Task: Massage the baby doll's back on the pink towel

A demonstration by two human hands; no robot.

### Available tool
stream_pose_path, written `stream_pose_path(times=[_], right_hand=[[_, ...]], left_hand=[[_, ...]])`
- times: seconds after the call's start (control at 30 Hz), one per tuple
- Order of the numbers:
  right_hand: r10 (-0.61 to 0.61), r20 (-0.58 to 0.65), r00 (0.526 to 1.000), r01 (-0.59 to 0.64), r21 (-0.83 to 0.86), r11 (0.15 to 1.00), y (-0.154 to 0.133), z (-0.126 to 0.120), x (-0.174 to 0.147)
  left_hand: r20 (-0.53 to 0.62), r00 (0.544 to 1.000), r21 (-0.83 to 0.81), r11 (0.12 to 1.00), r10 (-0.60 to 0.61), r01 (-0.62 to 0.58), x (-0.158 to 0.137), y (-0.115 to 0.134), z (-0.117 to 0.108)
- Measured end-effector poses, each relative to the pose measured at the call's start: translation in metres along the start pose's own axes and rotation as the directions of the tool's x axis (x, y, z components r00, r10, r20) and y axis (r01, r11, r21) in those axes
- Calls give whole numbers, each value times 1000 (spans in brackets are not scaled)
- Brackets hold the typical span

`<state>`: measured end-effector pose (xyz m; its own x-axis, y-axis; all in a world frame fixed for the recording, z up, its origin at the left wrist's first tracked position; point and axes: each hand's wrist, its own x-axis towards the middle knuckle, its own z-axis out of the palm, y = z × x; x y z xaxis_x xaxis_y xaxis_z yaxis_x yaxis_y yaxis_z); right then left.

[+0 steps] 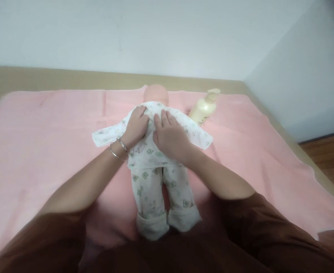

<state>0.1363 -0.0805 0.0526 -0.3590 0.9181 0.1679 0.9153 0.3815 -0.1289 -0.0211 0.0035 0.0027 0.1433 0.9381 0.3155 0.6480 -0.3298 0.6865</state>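
A baby doll [156, 93] lies stretched out in front of me, its head at the far end and its legs toward me. It wears a white printed baby top [151, 151] and matching trousers [148, 185] with turned-up cuffs. My left hand [138, 123], with two bangles at the wrist, has its fingers curled on the chest of the top, pinching the cloth. Beside it my right hand [171, 132] rests flat on the top with its fingers stretched out. The sleeves spread to both sides, and no doll hands show at their ends.
A pink cloth [55, 132] with creases covers most of the table [184, 81]. On it, right of the doll's head, a cream pump bottle [203, 110] leans to the right. A pale wall [155, 38] rises behind. Wooden floor [326, 155] shows at the right.
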Motion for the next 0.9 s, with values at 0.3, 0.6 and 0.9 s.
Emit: stream_pose_path(times=[0.3, 0.6, 0.9], right_hand=[[194, 50, 980, -200, 190, 961, 22, 1, 26], [145, 46, 988, -151, 239, 959, 40, 13, 38], [108, 127, 986, -132, 208, 969, 39, 3, 34]], left_hand=[[-34, 996, -10, 997, -82, 81, -11, 9, 14], [-38, 999, 76, 997, 1, 1, -23, 19, 14], [102, 995, 92, 995, 17, -26, -35, 45, 4]])
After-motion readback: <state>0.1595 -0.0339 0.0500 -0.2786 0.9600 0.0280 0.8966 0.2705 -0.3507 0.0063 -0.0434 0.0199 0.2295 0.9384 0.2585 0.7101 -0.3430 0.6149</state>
